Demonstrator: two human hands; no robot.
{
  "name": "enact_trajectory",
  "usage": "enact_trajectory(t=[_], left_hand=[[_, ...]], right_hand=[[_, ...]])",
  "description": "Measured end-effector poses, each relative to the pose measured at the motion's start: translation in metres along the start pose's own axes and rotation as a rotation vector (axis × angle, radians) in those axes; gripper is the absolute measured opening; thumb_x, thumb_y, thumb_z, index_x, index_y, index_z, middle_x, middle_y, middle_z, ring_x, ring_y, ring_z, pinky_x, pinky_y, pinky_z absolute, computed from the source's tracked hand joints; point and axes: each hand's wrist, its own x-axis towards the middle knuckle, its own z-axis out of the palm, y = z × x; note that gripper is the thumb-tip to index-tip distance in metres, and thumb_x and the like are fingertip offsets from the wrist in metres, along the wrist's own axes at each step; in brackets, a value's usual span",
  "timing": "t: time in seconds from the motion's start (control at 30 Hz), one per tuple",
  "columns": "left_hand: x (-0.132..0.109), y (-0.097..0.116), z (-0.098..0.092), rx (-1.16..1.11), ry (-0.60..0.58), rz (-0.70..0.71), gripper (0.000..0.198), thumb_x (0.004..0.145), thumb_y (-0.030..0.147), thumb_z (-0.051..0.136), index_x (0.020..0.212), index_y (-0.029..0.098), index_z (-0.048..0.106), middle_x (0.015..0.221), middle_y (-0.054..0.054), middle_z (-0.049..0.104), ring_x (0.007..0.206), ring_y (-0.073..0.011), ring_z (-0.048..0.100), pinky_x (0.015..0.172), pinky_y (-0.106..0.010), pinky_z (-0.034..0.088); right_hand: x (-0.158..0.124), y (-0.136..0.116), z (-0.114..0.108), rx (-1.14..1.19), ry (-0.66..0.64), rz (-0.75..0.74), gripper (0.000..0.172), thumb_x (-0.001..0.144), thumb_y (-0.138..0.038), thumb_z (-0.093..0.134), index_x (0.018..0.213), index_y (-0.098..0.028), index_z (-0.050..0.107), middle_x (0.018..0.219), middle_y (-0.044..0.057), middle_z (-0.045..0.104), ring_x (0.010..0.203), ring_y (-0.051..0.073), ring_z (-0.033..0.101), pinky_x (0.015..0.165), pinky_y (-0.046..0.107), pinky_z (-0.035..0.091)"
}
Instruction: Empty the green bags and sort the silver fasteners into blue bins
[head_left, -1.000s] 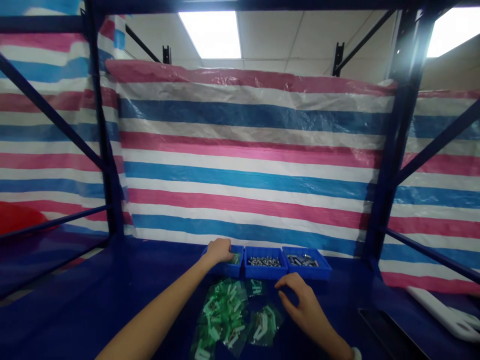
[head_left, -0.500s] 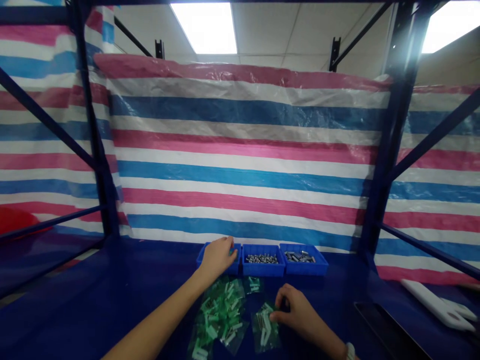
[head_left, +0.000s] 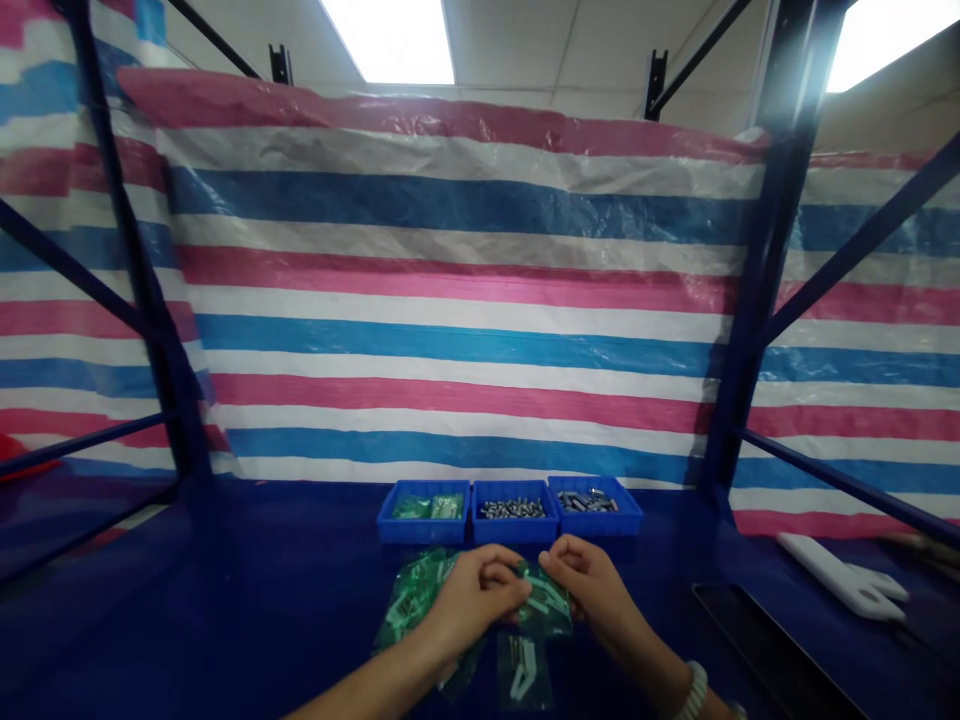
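Observation:
My left hand (head_left: 476, 595) and my right hand (head_left: 581, 585) meet in front of the blue trays, pinching a small green-tinted plastic bag (head_left: 546, 600) between them. Its contents are partly hidden by my fingers. Under my left wrist lies a heap of similar green bags (head_left: 409, 600). A separate bag with white parts (head_left: 523, 672) lies below my hands. Behind them stand a blue plastic tray with green packets (head_left: 424, 533), a blue tray of small metal parts (head_left: 514, 530), and a blue tray of larger metal parts (head_left: 596, 525).
The work surface is a dark blue shelf (head_left: 225, 600) in a blue steel rack (head_left: 750, 300), backed by striped tarpaulin (head_left: 450, 330). To the right lie a flat black panel (head_left: 772, 650) and a white plastic piece (head_left: 840, 578).
My left hand has left the left tray, which now shows green packets. My right hand has moved up from the bags, and both hands have come together on one bag. The view has tilted slightly.

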Motion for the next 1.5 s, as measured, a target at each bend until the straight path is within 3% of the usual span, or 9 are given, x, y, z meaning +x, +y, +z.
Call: enact_trajectory(t=[0.17, 0.27, 0.37, 0.47, 0.57, 0.83, 1.0, 1.17, 1.5], left_hand=[[-0.005, -0.004, 0.003, -0.227, 0.147, -0.09, 0.032, 0.063, 0.031, 0.078, 0.084, 0.017, 0.059, 0.056, 0.01, 0.044, 0.055, -0.0081, 0.051, 0.057, -0.021, 0.047], [-0.009, 0.002, 0.001, -0.085, 0.125, 0.03, 0.024, 0.067, 0.025, 0.074, 0.085, 0.017, 0.059, 0.065, 0.006, 0.053, 0.055, -0.0089, 0.053, 0.057, -0.022, 0.047], [-0.014, 0.009, -0.005, 0.297, 0.086, 0.493, 0.01, 0.074, 0.009, 0.062, 0.079, 0.017, 0.06, 0.081, -0.002, 0.064, 0.073, -0.0156, 0.061, 0.068, -0.029, 0.05], [-0.019, 0.014, -0.013, 0.717, 0.062, 1.09, 0.023, 0.08, -0.001, 0.05, 0.083, 0.018, 0.061, 0.097, -0.007, 0.066, 0.096, -0.0215, 0.058, 0.085, -0.039, 0.048], [-0.022, 0.015, -0.016, 0.878, 0.063, 1.304, 0.026, 0.079, -0.003, 0.049, 0.092, 0.017, 0.059, 0.104, -0.011, 0.065, 0.103, -0.0237, 0.055, 0.088, -0.041, 0.048], [-0.018, 0.017, -0.014, 0.721, 0.288, 0.771, 0.004, 0.086, 0.018, 0.055, 0.089, 0.018, 0.058, 0.079, -0.003, 0.065, 0.072, -0.0151, 0.063, 0.067, -0.026, 0.052], [0.028, 0.05, -0.077, 0.931, 0.558, 0.449, 0.015, 0.091, 0.019, 0.053, 0.103, 0.014, 0.058, 0.103, -0.008, 0.065, 0.1, -0.0197, 0.061, 0.09, -0.035, 0.049], [0.073, 0.048, -0.119, 1.106, 0.435, 0.178, 0.02, 0.091, 0.028, 0.059, 0.104, 0.013, 0.061, 0.102, -0.006, 0.066, 0.088, -0.0188, 0.065, 0.079, -0.038, 0.054], [0.068, 0.023, -0.097, 1.281, 0.416, 0.183, 0.025, 0.086, 0.029, 0.063, 0.107, 0.015, 0.062, 0.114, -0.009, 0.062, 0.11, -0.0263, 0.056, 0.093, -0.047, 0.045]], right_hand=[[-0.007, -0.007, 0.005, 0.201, -0.208, 0.163, 0.042, 0.07, -0.053, 0.074, 0.075, -0.014, 0.059, 0.062, -0.002, 0.056, 0.05, 0.009, 0.05, 0.04, 0.017, 0.034], [-0.006, -0.009, -0.001, -0.02, -0.255, -0.021, 0.031, 0.072, -0.041, 0.076, 0.079, -0.014, 0.064, 0.071, 0.003, 0.063, 0.06, 0.013, 0.057, 0.051, 0.022, 0.045], [-0.007, -0.009, -0.007, -0.394, -0.088, -0.528, 0.007, 0.081, -0.024, 0.066, 0.08, -0.017, 0.065, 0.089, 0.007, 0.064, 0.083, 0.021, 0.062, 0.073, 0.034, 0.05], [-0.012, -0.009, -0.009, -0.731, 0.106, -1.097, 0.021, 0.083, -0.005, 0.054, 0.083, -0.023, 0.065, 0.101, 0.006, 0.061, 0.099, 0.023, 0.057, 0.085, 0.04, 0.047], [-0.017, -0.011, -0.008, -0.86, 0.174, -1.291, 0.03, 0.081, 0.003, 0.049, 0.085, -0.023, 0.063, 0.101, 0.006, 0.06, 0.1, 0.022, 0.056, 0.085, 0.039, 0.047], [-0.018, -0.012, 0.0, -0.686, 0.028, -0.865, 0.015, 0.091, -0.02, 0.051, 0.103, -0.023, 0.06, 0.094, 0.006, 0.065, 0.093, 0.021, 0.06, 0.08, 0.032, 0.05], [-0.002, 0.002, -0.01, -0.593, 0.141, -0.572, 0.022, 0.091, -0.037, 0.052, 0.1, -0.021, 0.064, 0.097, 0.007, 0.067, 0.092, 0.023, 0.062, 0.083, 0.035, 0.048], [0.004, 0.007, -0.012, -0.604, 0.051, -0.428, 0.027, 0.088, -0.041, 0.051, 0.089, -0.019, 0.067, 0.089, 0.007, 0.069, 0.083, 0.024, 0.063, 0.077, 0.036, 0.046], [-0.012, 0.001, 0.012, -1.046, -0.19, -0.551, 0.026, 0.09, -0.022, 0.049, 0.113, -0.019, 0.062, 0.112, 0.01, 0.063, 0.106, 0.026, 0.054, 0.096, 0.043, 0.041]])
